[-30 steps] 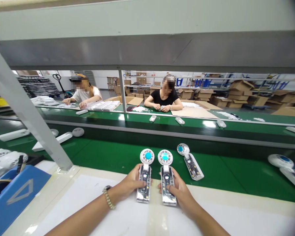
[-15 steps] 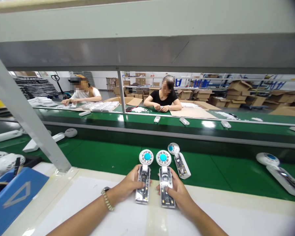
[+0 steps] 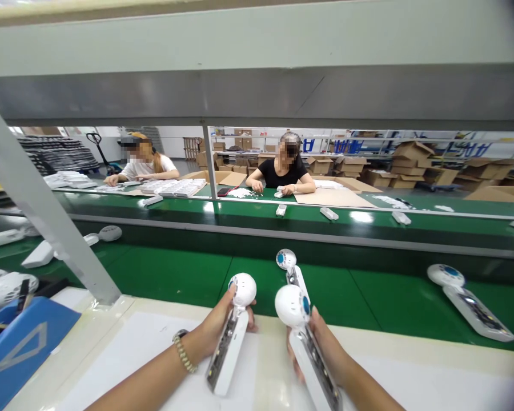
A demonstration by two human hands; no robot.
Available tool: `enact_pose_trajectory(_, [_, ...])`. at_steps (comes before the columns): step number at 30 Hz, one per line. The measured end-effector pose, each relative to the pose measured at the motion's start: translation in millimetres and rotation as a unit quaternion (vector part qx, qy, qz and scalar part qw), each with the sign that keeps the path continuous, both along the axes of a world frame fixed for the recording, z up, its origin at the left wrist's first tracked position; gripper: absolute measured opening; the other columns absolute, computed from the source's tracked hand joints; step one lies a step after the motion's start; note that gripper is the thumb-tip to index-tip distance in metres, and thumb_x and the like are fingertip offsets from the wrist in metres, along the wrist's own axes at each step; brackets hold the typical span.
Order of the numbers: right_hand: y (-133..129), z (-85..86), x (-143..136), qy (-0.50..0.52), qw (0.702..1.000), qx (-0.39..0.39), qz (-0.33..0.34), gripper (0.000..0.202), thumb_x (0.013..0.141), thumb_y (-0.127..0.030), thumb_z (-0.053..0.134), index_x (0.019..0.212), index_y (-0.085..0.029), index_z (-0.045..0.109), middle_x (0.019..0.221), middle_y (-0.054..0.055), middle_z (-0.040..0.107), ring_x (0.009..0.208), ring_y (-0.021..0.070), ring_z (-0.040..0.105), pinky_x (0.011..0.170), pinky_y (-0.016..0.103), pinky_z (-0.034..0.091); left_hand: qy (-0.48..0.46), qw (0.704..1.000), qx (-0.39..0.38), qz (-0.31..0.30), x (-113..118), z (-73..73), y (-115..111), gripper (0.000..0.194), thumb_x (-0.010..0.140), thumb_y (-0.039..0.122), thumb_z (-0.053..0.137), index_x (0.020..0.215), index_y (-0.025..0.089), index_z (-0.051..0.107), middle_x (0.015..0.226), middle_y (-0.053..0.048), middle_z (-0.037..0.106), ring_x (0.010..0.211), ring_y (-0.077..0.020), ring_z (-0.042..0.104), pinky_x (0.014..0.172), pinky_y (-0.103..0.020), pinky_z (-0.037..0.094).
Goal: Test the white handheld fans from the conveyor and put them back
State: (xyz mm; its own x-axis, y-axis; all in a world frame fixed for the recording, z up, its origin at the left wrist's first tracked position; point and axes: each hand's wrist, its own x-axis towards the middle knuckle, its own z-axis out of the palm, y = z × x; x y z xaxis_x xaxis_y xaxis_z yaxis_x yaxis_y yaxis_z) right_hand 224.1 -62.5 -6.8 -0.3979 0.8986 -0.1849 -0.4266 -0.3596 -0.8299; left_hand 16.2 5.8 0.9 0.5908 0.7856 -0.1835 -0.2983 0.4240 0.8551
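Observation:
Two white handheld fans with round heads are held over the near edge of the work surface. My left hand (image 3: 217, 319) is closed around the left fan (image 3: 235, 348), its thumb by the head. Around the right fan (image 3: 310, 357) my right hand (image 3: 323, 342) is wrapped below the head. Both fans are turned sideways, so their white sides and part of the dark inner parts show. Just behind the right one, a third fan (image 3: 286, 260) lies on the green belt (image 3: 171, 268). Another fan (image 3: 471, 302) rests on the belt at the right.
A metal post (image 3: 64, 211) slants down at the left, beside a blue bin (image 3: 38, 342). A shelf (image 3: 248, 91) spans overhead. Across the second belt (image 3: 240, 211), with white casings on it, two people sit working. More fans lie at the far left.
Both held fans have been turned from facing me to sideways and now sit lower and nearer. The fans on the near belt have shifted left; casings on the far belt have shifted right.

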Motion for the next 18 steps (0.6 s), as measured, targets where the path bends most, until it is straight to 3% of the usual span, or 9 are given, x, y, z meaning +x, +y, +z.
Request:
enact_pose_trajectory(3, [3, 2.2, 11, -0.010, 0.999, -0.028, -0.016, 0.072, 0.071, -0.077, 0.024, 0.057, -0.014, 0.055, 0.039, 0.005, 0.056, 0.031, 0.0136, 0.052, 0.032, 0.021, 0.038, 0.028, 0.999, -0.014, 0.031, -2, -2.1, 6, 0.064, 0.075, 0.070, 0.036, 0.079, 0.011, 0.060, 0.049, -0.004, 0.058, 0.049, -0.0160, 0.056, 0.059, -0.029, 0.045])
enact_pose_trajectory(6, [13, 0.4, 31, -0.029, 0.993, -0.011, -0.117, 0.065, 0.074, -0.074, 0.027, 0.062, -0.016, 0.055, 0.042, 0.002, 0.057, 0.032, 0.0129, 0.051, 0.033, 0.021, 0.038, 0.081, 0.985, -0.007, 0.154, -8, -1.6, 16, 0.062, 0.074, 0.070, 0.040, 0.081, 0.011, 0.059, 0.054, -0.004, 0.059, 0.049, -0.0144, 0.055, 0.052, -0.025, 0.043])
enact_pose_trajectory(9, [27, -6.8, 54, -0.143, 0.957, 0.058, -0.246, 0.046, 0.073, -0.061, 0.052, 0.081, -0.017, 0.057, 0.063, 0.003, 0.065, 0.052, 0.0160, 0.060, 0.048, 0.024, 0.047, 0.215, 0.927, 0.099, 0.292, -24, -1.6, 35, 0.059, 0.072, 0.066, 0.047, 0.088, 0.010, 0.058, 0.071, -0.008, 0.063, 0.064, -0.0198, 0.059, 0.060, -0.029, 0.046])
enact_pose_trajectory(11, [37, -14.4, 69, -0.241, 0.915, 0.126, -0.298, 0.051, 0.067, -0.049, 0.066, 0.104, -0.017, 0.052, 0.092, 0.007, 0.066, 0.080, 0.0218, 0.063, 0.070, 0.030, 0.050, 0.289, 0.870, 0.189, 0.352, -38, -3.7, 49, 0.057, 0.067, 0.057, 0.060, 0.102, 0.012, 0.053, 0.094, -0.012, 0.062, 0.089, -0.0264, 0.059, 0.079, -0.035, 0.045])
enact_pose_trajectory(13, [44, -22.6, 85, -0.319, 0.872, 0.193, -0.317, 0.066, 0.069, -0.043, 0.066, 0.124, -0.019, 0.038, 0.119, 0.011, 0.054, 0.105, 0.0255, 0.054, 0.088, 0.037, 0.044, 0.360, 0.815, 0.240, 0.387, -49, -7.2, 60, 0.066, 0.065, 0.048, 0.065, 0.116, 0.013, 0.043, 0.118, -0.016, 0.052, 0.114, -0.0315, 0.045, 0.095, -0.041, 0.034])
enact_pose_trajectory(15, [49, -29.4, 106, -0.401, 0.818, 0.258, -0.322, 0.067, 0.075, -0.041, 0.060, 0.131, -0.021, 0.028, 0.133, 0.012, 0.039, 0.117, 0.0255, 0.044, 0.096, 0.040, 0.037, 0.439, 0.754, 0.289, 0.395, -54, -10.0, 65, 0.069, 0.068, 0.045, 0.062, 0.123, 0.010, 0.037, 0.129, -0.020, 0.040, 0.124, -0.0349, 0.032, 0.101, -0.047, 0.025])
enact_pose_trajectory(18, [48, -35.1, 155, -0.540, 0.680, 0.305, -0.391, 0.053, 0.078, -0.039, 0.050, 0.125, -0.017, 0.038, 0.129, 0.014, 0.040, 0.116, 0.0267, 0.043, 0.098, 0.043, 0.035, 0.457, 0.694, 0.410, 0.376, -49, -10.5, 58, 0.057, 0.075, 0.038, 0.054, 0.123, 0.011, 0.038, 0.131, -0.019, 0.037, 0.126, -0.0331, 0.029, 0.104, -0.046, 0.022])
